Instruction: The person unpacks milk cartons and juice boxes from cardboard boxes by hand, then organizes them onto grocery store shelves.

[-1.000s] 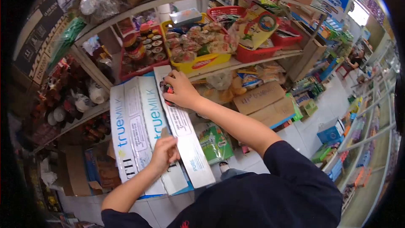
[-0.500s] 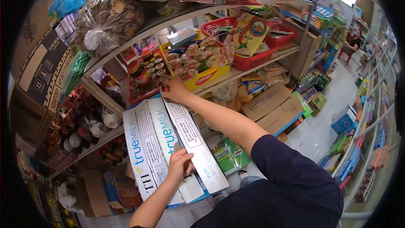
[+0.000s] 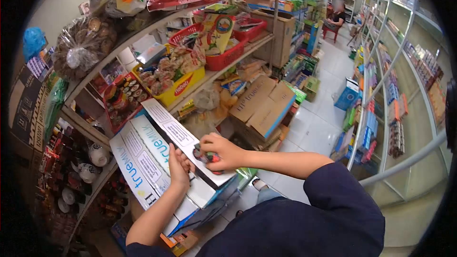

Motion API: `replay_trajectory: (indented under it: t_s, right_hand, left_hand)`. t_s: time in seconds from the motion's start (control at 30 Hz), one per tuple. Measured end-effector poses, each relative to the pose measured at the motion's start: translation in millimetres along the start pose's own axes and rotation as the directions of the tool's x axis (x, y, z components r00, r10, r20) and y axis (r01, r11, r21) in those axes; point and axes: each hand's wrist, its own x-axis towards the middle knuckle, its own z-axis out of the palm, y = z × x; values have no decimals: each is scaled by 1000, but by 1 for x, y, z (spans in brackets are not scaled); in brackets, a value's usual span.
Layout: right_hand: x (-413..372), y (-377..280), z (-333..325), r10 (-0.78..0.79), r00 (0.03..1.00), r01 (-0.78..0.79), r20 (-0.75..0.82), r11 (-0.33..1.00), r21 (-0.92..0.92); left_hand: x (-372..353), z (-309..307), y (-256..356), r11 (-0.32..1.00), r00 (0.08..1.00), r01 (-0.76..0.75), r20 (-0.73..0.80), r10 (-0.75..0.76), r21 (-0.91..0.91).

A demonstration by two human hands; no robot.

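A white and blue TH true MILK carton (image 3: pixel 143 138) lies tilted in front of me, with a long dark gap beside its right-hand top flap (image 3: pixel 169 123). My left hand (image 3: pixel 180 166) is closed at the edge of that gap; whatever its curled fingers grip is hidden. Over the near end of the flap, my right hand (image 3: pixel 221 152) is closed around a small black-and-red thing (image 3: pixel 209 156). Its kind does not show clearly. Just beyond the carton, a red basket (image 3: pixel 116 121) holds several small jars (image 3: pixel 124 90).
Wooden shelving (image 3: pixel 259 47) carries a yellow box (image 3: pixel 183 90) of small packets and a red basket (image 3: pixel 228 57). A brown carton (image 3: pixel 264 102) stands below. Wire racks (image 3: pixel 381 62) line the right side of a tiled aisle (image 3: pixel 312 114). A person (image 3: pixel 337 18) sits at the far end.
My right hand has come back from the jar basket to the carton's near end, holding the small black-and-red thing. My left hand has shifted along the flap edge. My view has turned right.
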Motion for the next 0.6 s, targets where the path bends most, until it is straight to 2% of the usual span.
replay_trajectory:
  t_s: [0.07, 0.23, 0.33, 0.47, 0.6]
  right_hand:
    - [-24, -17, -8, -2, 1000, 3, 30, 1000, -10]
    - [-23, -20, -8, -20, 999, 21, 32, 999, -28]
    - [-4, -8, -1, 22, 998, -21, 60, 999, -30]
    - [37, 17, 12, -35, 999, 36, 18, 997, -69]
    - [80, 43, 32, -73, 997, 73, 0, 997, -33]
  left_hand:
    - [1, 3, -2, 997, 999, -51, 1, 51, 57]
    - [0, 4, -1, 993, 999, -28, 32, 24, 113]
    - [-5, 5, 3, 996, 999, 7, 30, -10, 87]
    - [-6, 6, 6, 996, 999, 51, 13, -52, 75]
    - [-1, -1, 3, 997, 993, 70, -94, -67, 30]
